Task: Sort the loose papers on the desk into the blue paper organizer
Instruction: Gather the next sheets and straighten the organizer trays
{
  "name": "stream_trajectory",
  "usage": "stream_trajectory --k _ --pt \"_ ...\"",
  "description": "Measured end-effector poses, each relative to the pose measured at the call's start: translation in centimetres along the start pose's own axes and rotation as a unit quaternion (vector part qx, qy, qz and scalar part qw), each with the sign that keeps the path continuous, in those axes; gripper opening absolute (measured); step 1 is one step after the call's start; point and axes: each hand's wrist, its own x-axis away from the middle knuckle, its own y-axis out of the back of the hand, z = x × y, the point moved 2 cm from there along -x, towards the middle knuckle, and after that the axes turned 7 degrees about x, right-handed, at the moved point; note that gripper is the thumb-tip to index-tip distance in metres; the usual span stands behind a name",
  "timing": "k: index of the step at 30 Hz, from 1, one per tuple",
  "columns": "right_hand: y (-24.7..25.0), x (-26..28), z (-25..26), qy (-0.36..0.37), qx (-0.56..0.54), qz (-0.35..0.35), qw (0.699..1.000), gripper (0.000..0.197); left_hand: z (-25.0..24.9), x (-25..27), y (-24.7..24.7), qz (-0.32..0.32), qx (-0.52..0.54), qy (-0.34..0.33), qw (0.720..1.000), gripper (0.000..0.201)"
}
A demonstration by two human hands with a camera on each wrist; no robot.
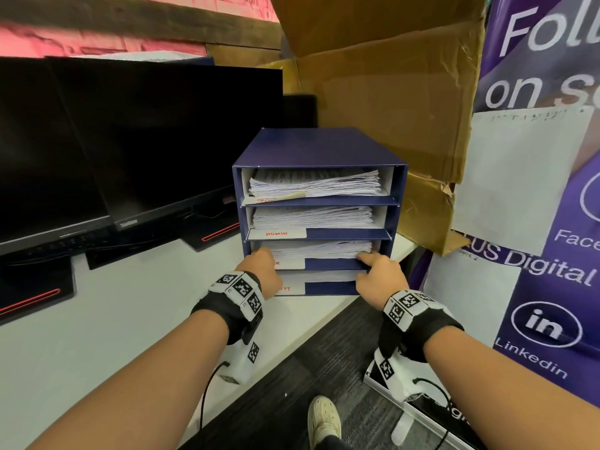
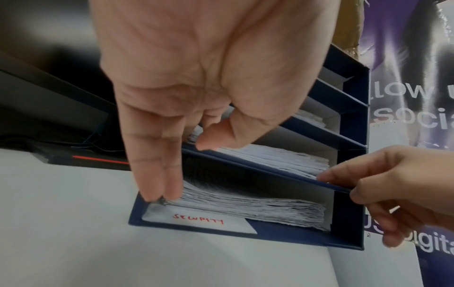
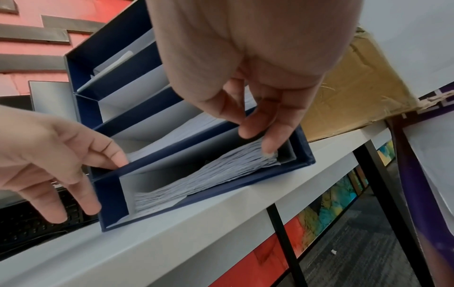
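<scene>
White desk point(image 1: 97, 319) fills the lower left of our head view, with two dark monitors point(image 1: 130, 141) behind it, a battered cardboard box point(image 1: 389, 108) at the back and a purple poster point(image 1: 552, 222) to our right. We see no loose sheets left on the part of the desk in view, so we judge the sorting to be close to done.

At the desk's right edge stands the blue paper organizer point(image 1: 319, 147), four shelves high, each shelf holding a stack. The second carries a tag reading ADMIN point(image 1: 276, 234); the bottom one reads SECURITY point(image 2: 198, 219), as best we can make out the red handwriting.

Both our hands work the front of the third shelf. We take this for squaring up — pushing the third-shelf stack point(image 1: 321, 248) in from both corners so it sits flush.

Our left hand point(image 1: 261, 271) has its fingers mostly straight: two fingertips point(image 2: 157, 192) reach down to the corner of the bottom stack point(image 2: 245, 207), while the thumb rests on the shelf lip above. It grips nothing that we can see.

Our right hand point(image 1: 380, 274) is loosely curled, its fingertips touching the shelf edge and the papers at the right corner — pressing, it seems, not clutching.
</scene>
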Motion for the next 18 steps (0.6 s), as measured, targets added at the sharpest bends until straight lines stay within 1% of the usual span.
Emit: stream_trajectory --k 6,8,10,12,14,16,18 --pt "0.4 0.1 0.1 0.003 0.002 0.020 1.000 0.044 0.1 0.6 0.5 0.003 0.008 0.002 1.000 0.033" --pt "0.6 0.2 0.0 0.007 0.011 0.038 0.999 0.048 -0.1 0.9 0.7 -0.004 0.000 0.002 1.000 0.033" --pt "1.0 0.4 -0.1 -0.003 0.029 0.033 0.999 0.049 -0.5 1.3 1.1 -0.022 -0.011 0.001 1.000 0.033" --pt "1.8 0.5 -0.1 -0.017 0.039 -0.014 0.999 0.043 -1.0 1.6 1.9 -0.057 -0.012 -0.004 0.998 0.029" --pt "2.7 0.6 0.3 -0.014 0.035 -0.075 0.996 0.034 -1.4 1.8 2.9 -0.106 -0.005 -0.018 0.994 0.026" --pt "3.7 0.9 0.9 0.007 0.025 -0.126 0.992 0.028 -2.0 2.2 3.9 -0.151 0.018 -0.029 0.988 0.026" --pt "4.7 1.3 1.8 0.035 0.001 -0.170 0.985 0.029 -2.7 2.8 4.9 -0.193 0.044 -0.042 0.979 0.028"
